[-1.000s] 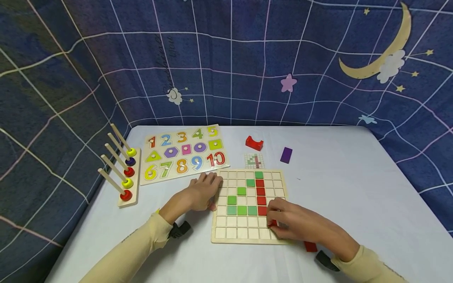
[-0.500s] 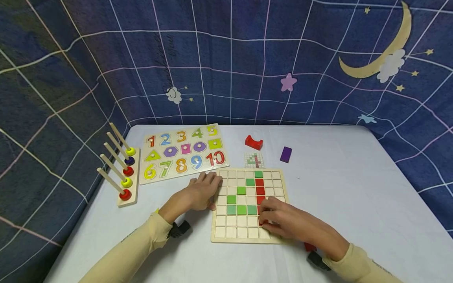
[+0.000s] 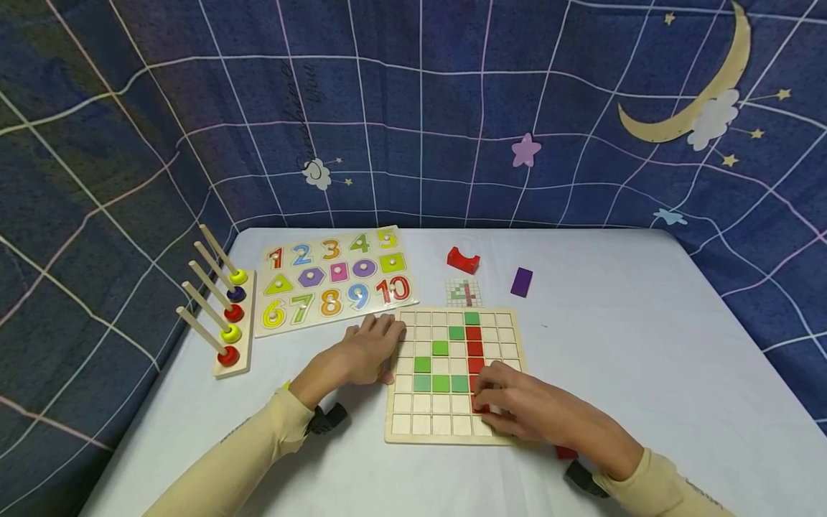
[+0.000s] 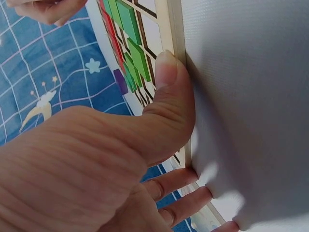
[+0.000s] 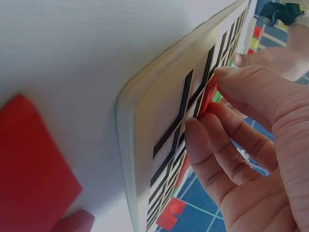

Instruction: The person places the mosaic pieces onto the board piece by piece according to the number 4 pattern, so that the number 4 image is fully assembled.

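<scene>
A wooden grid board (image 3: 402,425) lies on the table, with several green tiles (image 3: 441,348) set in a diagonal and a row. Beside them, red tiles (image 3: 474,349) form a column. My right hand (image 3: 530,402) pinches a red square tile (image 5: 209,94) between thumb and fingers at the lower end of that column; the fingers partly cover it. At the board's left edge rests my left hand (image 3: 368,353). Its thumb (image 4: 166,72) presses against the rim, while the other fingertips touch the tablecloth. Part of another red piece (image 3: 566,452) shows under my right wrist.
Behind the board lie a small pattern card (image 3: 464,293), a red notched block (image 3: 464,261) and a purple block (image 3: 522,282). A number puzzle board (image 3: 336,280) is at the back left. Left of it stands a peg rack (image 3: 244,366) with coloured rings.
My right hand has shifted left with the red tile, from right of the red column to its lower end. Over the last half second it has barely moved. My left hand stays put.
</scene>
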Available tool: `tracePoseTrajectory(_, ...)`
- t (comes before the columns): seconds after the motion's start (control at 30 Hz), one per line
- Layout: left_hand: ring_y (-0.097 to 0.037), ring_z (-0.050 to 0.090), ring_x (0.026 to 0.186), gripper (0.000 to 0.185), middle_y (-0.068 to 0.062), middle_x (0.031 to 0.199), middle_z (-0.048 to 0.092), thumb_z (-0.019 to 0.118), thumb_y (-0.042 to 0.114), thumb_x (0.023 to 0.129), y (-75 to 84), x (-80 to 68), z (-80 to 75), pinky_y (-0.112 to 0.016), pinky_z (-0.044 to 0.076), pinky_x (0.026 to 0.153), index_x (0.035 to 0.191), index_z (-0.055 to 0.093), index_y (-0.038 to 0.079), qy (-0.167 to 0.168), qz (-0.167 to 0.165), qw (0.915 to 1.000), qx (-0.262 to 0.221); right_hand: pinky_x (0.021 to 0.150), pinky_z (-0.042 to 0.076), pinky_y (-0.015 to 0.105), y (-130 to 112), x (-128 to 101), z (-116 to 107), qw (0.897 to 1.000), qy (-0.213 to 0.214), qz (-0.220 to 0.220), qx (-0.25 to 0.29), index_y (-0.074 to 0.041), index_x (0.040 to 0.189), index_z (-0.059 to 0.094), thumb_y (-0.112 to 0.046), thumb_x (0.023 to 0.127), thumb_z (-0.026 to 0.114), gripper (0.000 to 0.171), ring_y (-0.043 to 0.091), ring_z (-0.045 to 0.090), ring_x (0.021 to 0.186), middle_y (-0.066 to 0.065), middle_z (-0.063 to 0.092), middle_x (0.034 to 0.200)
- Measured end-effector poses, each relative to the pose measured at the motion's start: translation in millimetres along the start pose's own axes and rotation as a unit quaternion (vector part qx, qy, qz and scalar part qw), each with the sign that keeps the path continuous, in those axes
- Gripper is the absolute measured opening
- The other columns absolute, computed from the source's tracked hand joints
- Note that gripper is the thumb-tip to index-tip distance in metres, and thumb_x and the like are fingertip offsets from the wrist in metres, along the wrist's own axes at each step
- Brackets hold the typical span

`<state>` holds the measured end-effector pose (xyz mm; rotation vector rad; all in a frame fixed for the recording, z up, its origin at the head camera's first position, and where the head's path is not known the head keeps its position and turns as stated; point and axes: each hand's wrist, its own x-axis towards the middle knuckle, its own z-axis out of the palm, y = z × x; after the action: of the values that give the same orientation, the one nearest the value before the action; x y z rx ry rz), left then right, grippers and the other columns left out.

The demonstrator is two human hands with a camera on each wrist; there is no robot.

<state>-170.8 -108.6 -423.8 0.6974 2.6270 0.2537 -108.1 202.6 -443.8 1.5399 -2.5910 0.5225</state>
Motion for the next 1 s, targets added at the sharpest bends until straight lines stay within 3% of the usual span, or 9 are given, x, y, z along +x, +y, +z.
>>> tracePoseTrajectory(0.3,-0.039,0.039,0.131,0.068,-0.017,0.150,0.040,0.080,0.024,0.096,1.0,0.4,-1.4,-0.064,0.040,0.109,0.147,0.037,0.008,-0.005,0.005,1.0000,-0.003,0.088,0.056,0.022,-3,-8,-4,0.999,-0.021,0.030,0.040,-0.015,0.106,0.078,-0.010,0.095,0.079,0.012,0.010,0.058,0.107,-0.002,0.067,0.116)
tracePoseTrajectory(0.63,-0.040,0.039,0.131,0.068,-0.018,0.150,0.040,0.080,0.026,0.095,-2.0,2.1,0.2,-0.063,0.041,0.109,0.146,0.038,0.009,-0.004,0.001,1.0000,0.002,0.094,0.058,0.029,1,-23,-9,0.998,0.002,-0.002,0.061,-0.020,0.106,0.077,-0.011,0.096,0.080,0.013,0.012,0.060,0.115,-0.001,0.069,0.121)
tracePoseTrajectory(1.0,-0.040,0.038,0.132,0.068,-0.019,0.154,0.040,0.079,0.025,0.097,0.2,0.8,-1.3,-0.064,0.040,0.111,0.147,0.037,0.009,-0.004,-0.003,1.0000,0.000,0.092,0.060,0.028,6,-47,-31,0.995,-0.042,0.075,0.056,-0.024,0.107,0.078,-0.011,0.096,0.080,0.017,0.013,0.059,0.115,-0.005,0.068,0.123)
